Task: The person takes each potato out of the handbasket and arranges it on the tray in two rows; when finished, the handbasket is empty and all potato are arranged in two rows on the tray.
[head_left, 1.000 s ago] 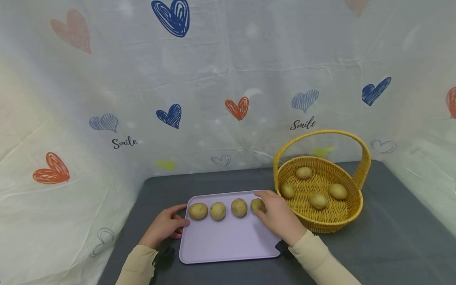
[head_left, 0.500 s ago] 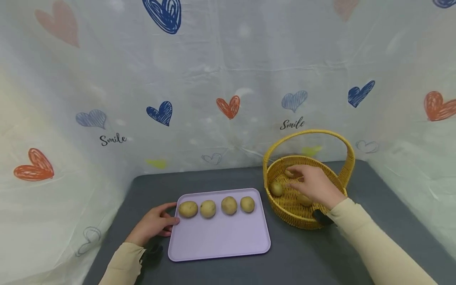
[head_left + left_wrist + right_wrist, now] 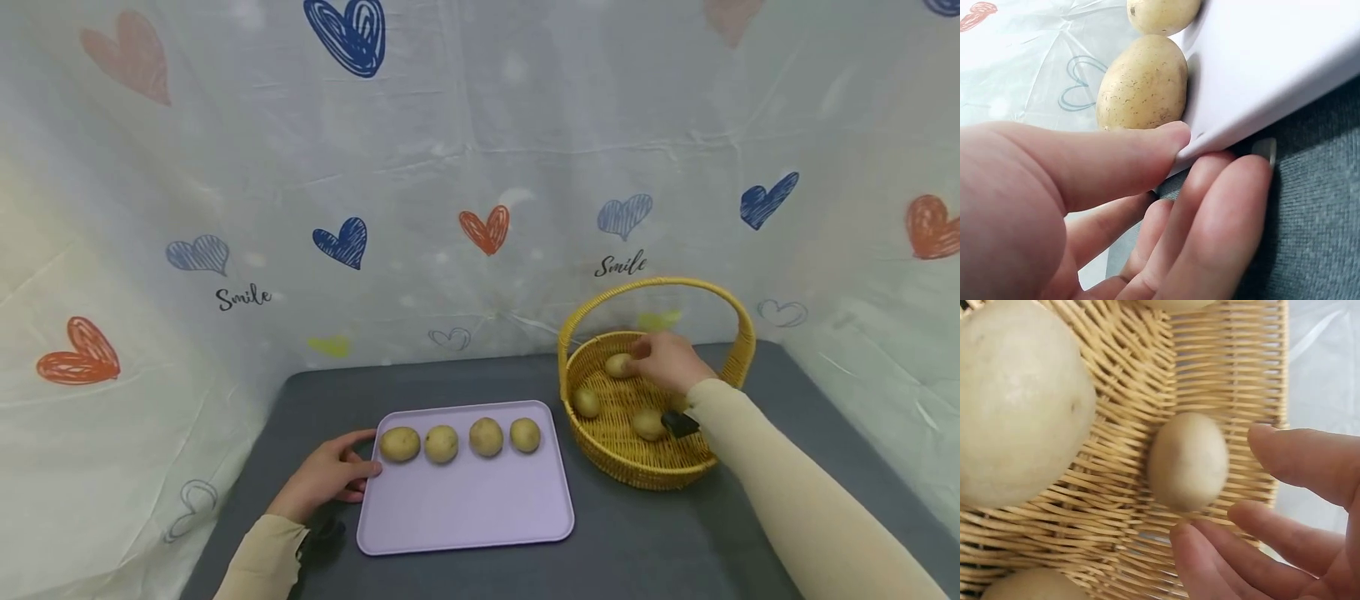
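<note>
From the head view, the right hand (image 3: 663,360) is seen reached into a yellow wicker basket (image 3: 600,450) that stands on the grey table (image 3: 675,542), at its far right. The fingertips of that hand are set at a potato (image 3: 618,365) lying near the basket's far wall. Whether the potato is gripped cannot be told from this view, since the fingers are partly hidden by the back of the hand.

The matter is made plainer by the right wrist view: the small potato (image 3: 1188,460) is seen resting on the woven floor, with the thumb (image 3: 1310,459) spread to one side and the fingers (image 3: 1210,562) loosely curved at the other. One fingertip is at the potato's edge, but nothing is pinched. A much larger-looking potato (image 3: 1019,403) fills the left of that view, close to the camera.

Two more potatoes (image 3: 587,402) are shown in the basket by the head view only. Also shown there is a lilac tray (image 3: 465,508) lying left of the basket, with a row of four potatoes (image 3: 441,443) along its far edge.

The left hand (image 3: 326,475) is seen resting at the tray's left edge. In the left wrist view, the detail is given: the tray's corner (image 3: 1260,81) is pinched between the thumb (image 3: 1116,162) on top and the fingers (image 3: 1222,212) beneath, against the table. The nearest potato of the row (image 3: 1142,84) lies just beyond the thumb tip.
</note>
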Available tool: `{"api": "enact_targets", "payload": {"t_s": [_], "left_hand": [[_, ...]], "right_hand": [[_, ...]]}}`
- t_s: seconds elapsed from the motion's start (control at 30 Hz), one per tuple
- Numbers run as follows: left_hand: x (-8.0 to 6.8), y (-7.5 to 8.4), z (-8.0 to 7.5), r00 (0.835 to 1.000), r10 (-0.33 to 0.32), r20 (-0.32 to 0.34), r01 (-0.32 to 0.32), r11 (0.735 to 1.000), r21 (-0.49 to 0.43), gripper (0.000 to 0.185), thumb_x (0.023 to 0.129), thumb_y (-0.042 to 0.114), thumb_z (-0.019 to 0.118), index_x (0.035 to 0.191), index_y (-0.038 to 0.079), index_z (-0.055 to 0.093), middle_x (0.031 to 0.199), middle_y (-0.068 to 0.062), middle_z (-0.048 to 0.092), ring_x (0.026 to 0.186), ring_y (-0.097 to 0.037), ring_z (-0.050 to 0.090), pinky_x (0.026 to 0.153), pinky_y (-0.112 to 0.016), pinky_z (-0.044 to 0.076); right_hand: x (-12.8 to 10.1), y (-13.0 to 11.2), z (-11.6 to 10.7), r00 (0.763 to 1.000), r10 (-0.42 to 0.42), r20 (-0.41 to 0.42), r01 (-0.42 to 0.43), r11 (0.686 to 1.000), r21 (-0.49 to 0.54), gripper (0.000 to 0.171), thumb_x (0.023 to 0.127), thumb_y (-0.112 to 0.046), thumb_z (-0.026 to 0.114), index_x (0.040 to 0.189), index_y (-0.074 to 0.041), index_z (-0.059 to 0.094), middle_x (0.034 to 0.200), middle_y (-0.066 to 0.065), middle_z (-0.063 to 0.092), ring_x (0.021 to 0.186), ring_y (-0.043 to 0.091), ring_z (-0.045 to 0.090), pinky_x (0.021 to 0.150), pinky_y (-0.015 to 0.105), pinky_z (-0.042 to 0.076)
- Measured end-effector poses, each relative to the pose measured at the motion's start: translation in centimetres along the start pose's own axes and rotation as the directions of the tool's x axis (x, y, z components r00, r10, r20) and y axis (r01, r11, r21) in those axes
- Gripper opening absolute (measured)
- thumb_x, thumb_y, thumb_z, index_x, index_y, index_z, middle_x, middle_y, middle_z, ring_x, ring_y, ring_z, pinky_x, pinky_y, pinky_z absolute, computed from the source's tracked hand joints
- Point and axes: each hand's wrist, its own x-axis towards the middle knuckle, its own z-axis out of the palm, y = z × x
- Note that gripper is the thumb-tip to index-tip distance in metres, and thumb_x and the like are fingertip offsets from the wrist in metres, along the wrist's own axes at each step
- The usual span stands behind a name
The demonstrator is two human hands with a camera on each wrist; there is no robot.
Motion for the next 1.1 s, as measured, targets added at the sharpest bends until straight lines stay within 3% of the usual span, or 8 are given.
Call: {"api": "enact_targets", "payload": {"t_s": [0.2, 0.3, 0.4, 0.53, 0.83, 0.93, 1.03, 1.1], "left_hand": [[0.0, 0.0, 0.0, 1.000, -0.005, -0.006, 0.005, 1.000, -0.008, 0.075, 0.091, 0.019, 0.088, 0.157, 0.010, 0.054, 0.095, -0.012, 0.070, 0.074, -0.021, 0.071, 0.065, -0.037, 0.067], [0.0, 0.0, 0.0, 1.000, 0.001, -0.009, -0.001, 1.000, -0.011, 0.076, 0.090, 0.020, 0.089, 0.157, 0.011, 0.055, 0.094, -0.012, 0.070, 0.074, -0.021, 0.072, 0.065, -0.037, 0.067], [0.0, -0.1, 0.0, 1.000, 0.013, -0.010, -0.013, 1.000, -0.022, 0.075, 0.090, 0.019, 0.089, 0.157, 0.011, 0.055, 0.094, -0.012, 0.070, 0.073, -0.021, 0.072, 0.064, -0.038, 0.067], [0.0, -0.2, 0.0, 1.000, 0.018, -0.012, -0.018, 0.999, -0.032, 0.074, 0.090, 0.017, 0.089, 0.156, 0.011, 0.056, 0.093, -0.012, 0.070, 0.072, -0.021, 0.071, 0.063, -0.038, 0.066], [0.1, -0.3, 0.0, 1.000, 0.002, -0.018, -0.002, 1.000, -0.023, 0.074, 0.089, 0.017, 0.089, 0.155, 0.012, 0.057, 0.091, -0.012, 0.069, 0.072, -0.020, 0.070, 0.063, -0.037, 0.066], [0.1, -0.3, -0.1, 1.000, 0.009, -0.014, -0.010, 1.000, -0.029, 0.074, 0.089, 0.016, 0.089, 0.156, 0.011, 0.056, 0.091, -0.012, 0.070, 0.072, -0.020, 0.070, 0.064, -0.036, 0.066], [0.0, -0.2, -0.1, 1.000, 0.014, -0.009, -0.015, 0.999, -0.031, 0.075, 0.089, 0.016, 0.089, 0.156, 0.010, 0.056, 0.092, -0.012, 0.070, 0.072, -0.019, 0.070, 0.064, -0.036, 0.066], [0.0, -0.2, -0.1, 1.000, 0.018, -0.008, -0.018, 0.999, -0.033, 0.075, 0.089, 0.016, 0.089, 0.156, 0.010, 0.056, 0.092, -0.012, 0.070, 0.073, -0.019, 0.070, 0.064, -0.036, 0.066]], "right_hand": [[1.4, 0.9, 0.4, 0.999, 0.033, 0.014, -0.033, 0.999, 0.008, 0.061, 0.106, -0.040, 0.068, 0.143, 0.008, 0.064, 0.147, 0.033, 0.061, 0.132, 0.054, 0.060, 0.104, 0.064, 0.055], [2.1, 1.2, 0.7, 0.999, 0.033, -0.008, -0.033, 0.999, 0.001, 0.044, 0.105, -0.040, 0.068, 0.106, 0.002, 0.077, 0.096, 0.022, 0.074, 0.086, 0.036, 0.068, 0.076, 0.045, 0.059], [2.6, 1.2, 1.0, 0.999, 0.030, -0.036, -0.030, 0.999, 0.012, 0.050, 0.104, -0.040, 0.069, 0.066, -0.011, 0.056, 0.057, 0.000, 0.044, 0.055, 0.016, 0.037, 0.055, 0.032, 0.037], [2.9, 1.2, 1.5, 0.997, 0.030, -0.066, -0.029, 1.000, 0.006, 0.060, 0.104, -0.039, 0.069, 0.057, -0.021, 0.037, 0.052, -0.008, 0.025, 0.049, 0.010, 0.022, 0.051, 0.028, 0.028], [3.2, 1.6, 1.6, 0.998, 0.045, -0.040, -0.044, 0.999, 0.023, 0.058, 0.102, -0.036, 0.073, 0.059, -0.021, 0.036, 0.056, -0.006, 0.024, 0.052, 0.013, 0.023, 0.052, 0.030, 0.030], [3.2, 1.4, 1.4, 0.998, 0.052, -0.024, -0.051, 0.998, 0.028, 0.046, 0.098, -0.037, 0.079, 0.069, -0.008, 0.056, 0.065, 0.005, 0.048, 0.061, 0.022, 0.045, 0.060, 0.036, 0.045], [3.3, 1.1, 1.2, 0.999, 0.041, -0.006, -0.041, 0.999, 0.008, 0.050, 0.093, -0.038, 0.084, 0.108, 0.008, 0.074, 0.106, 0.029, 0.072, 0.096, 0.042, 0.067, 0.084, 0.051, 0.060], [3.2, 0.9, 1.1, 1.000, 0.020, 0.004, -0.020, 1.000, -0.015, 0.063, 0.092, -0.037, 0.086, 0.133, 0.008, 0.071, 0.138, 0.032, 0.067, 0.122, 0.050, 0.064, 0.099, 0.060, 0.058]]}}
